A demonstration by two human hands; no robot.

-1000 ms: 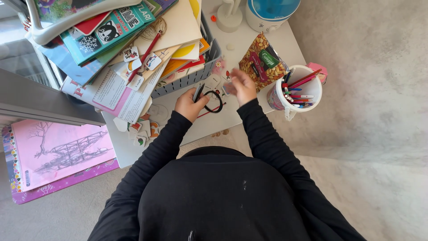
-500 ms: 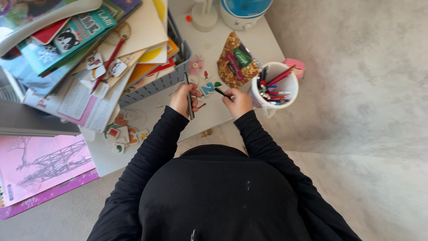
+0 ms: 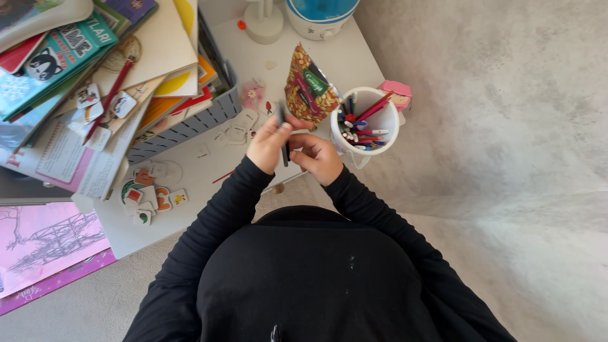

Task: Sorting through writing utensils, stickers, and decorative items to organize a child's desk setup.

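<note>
White table [image 3: 209, 183], left hand [image 3: 269, 144] gripping dark pen [image 3: 284, 136], right hand [image 3: 320, 157] touching.

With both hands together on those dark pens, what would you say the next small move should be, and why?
Probably carry the pens a little to the right and drop them into the white cup. The left hand and right hand both grip them just beside it, and the cup already holds upright pens and pencils, with room left at its rim.
</note>
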